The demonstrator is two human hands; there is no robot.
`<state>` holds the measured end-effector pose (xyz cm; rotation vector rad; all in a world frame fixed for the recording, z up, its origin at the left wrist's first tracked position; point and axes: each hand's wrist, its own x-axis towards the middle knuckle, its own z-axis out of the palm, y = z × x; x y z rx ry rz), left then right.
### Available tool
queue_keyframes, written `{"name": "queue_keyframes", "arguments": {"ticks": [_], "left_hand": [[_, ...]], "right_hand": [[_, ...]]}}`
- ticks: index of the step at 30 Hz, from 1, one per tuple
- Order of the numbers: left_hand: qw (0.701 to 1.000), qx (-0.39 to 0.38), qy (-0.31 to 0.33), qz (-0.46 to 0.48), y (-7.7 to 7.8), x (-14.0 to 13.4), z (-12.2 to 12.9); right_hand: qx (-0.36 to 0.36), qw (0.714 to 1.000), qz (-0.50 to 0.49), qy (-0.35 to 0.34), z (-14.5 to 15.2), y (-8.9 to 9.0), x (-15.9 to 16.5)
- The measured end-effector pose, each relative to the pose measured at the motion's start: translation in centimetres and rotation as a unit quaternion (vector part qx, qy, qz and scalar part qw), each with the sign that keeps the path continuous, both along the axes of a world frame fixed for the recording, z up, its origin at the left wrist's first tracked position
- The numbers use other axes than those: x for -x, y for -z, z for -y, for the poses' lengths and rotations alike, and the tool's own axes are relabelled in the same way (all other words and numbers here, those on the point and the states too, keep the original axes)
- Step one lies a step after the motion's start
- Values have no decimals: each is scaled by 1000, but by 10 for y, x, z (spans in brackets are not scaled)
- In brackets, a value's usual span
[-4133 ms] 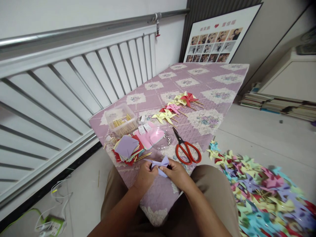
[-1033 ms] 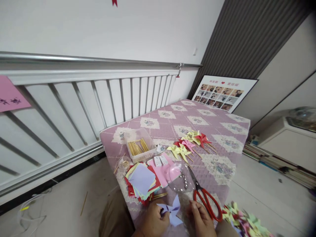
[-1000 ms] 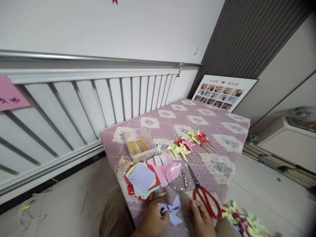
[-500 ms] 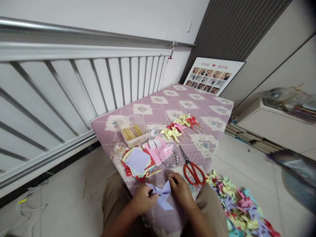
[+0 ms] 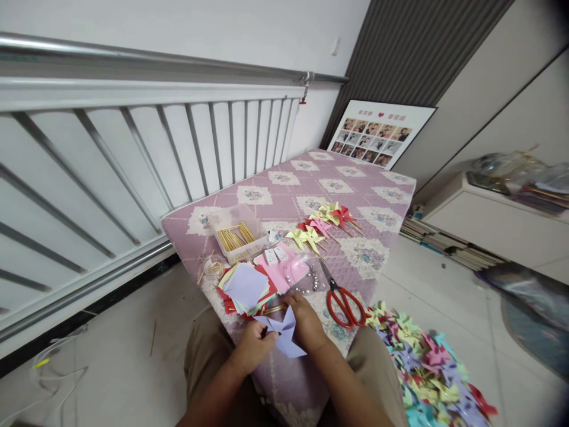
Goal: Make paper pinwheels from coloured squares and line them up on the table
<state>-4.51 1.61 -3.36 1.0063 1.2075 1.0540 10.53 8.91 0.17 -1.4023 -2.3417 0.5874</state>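
My left hand (image 5: 252, 349) pinches a light purple paper pinwheel (image 5: 291, 343) near its middle, low over the table's near end. My right hand (image 5: 309, 323) reaches past the pinwheel's right side. Its fingers are curled at the ends of a few thin wooden sticks (image 5: 273, 309); whatever lies between its fingertips is hidden. Just beyond is a stack of coloured paper squares (image 5: 246, 287), a purple one on top. Pink paper (image 5: 281, 274) and a clear plastic container with small shiny beads (image 5: 315, 279) lie beyond my right hand. Red-handled scissors (image 5: 344, 307) rest to its right.
A clear box of wooden sticks (image 5: 249, 250) and a small round tub (image 5: 214, 267) stand at the left. Several finished pinwheels (image 5: 311, 234) lie farther back on the floral tablecloth (image 5: 284, 178). Many pinwheels (image 5: 438, 367) are heaped at the lower right. A radiator (image 5: 200, 148) borders the left.
My right hand has moved left and forward to the wooden sticks. My left hand and the purple pinwheel have shifted slightly left and away from me.
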Motion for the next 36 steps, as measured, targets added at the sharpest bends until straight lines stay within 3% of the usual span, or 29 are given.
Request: {"name": "queue_keyframes", "arguments": {"ticks": [8,12,15,18,21,24,29,33,36], "left_hand": [[1000,-10,-1,0,-1,-1,0],[1000,-10,-8,-25,-2,0,0],[1000,-13,-7,-7,-6,0,-1],[999,-1,-26,40,-12,0,-1],[994,29,-78,70,-13,0,-1],[978,59,-145,137,-13,-2,-1],[940,90,-186,271,-19,-11,5],[938,121,-160,284,-26,-24,16],[939,128,-139,287,-35,-34,23]], "right_hand": [[27,998,28,-39,-3,-12,-9],[50,998,14,-27,-1,-12,-27],[77,997,-19,13,9,-11,-49],[114,982,-111,97,24,-14,-68],[142,954,-209,163,42,-20,-80],[160,938,-242,190,57,-26,-85],[154,955,-206,147,75,-30,-87],[154,955,-226,111,79,-37,-87],[167,938,-278,121,77,-46,-88]]}}
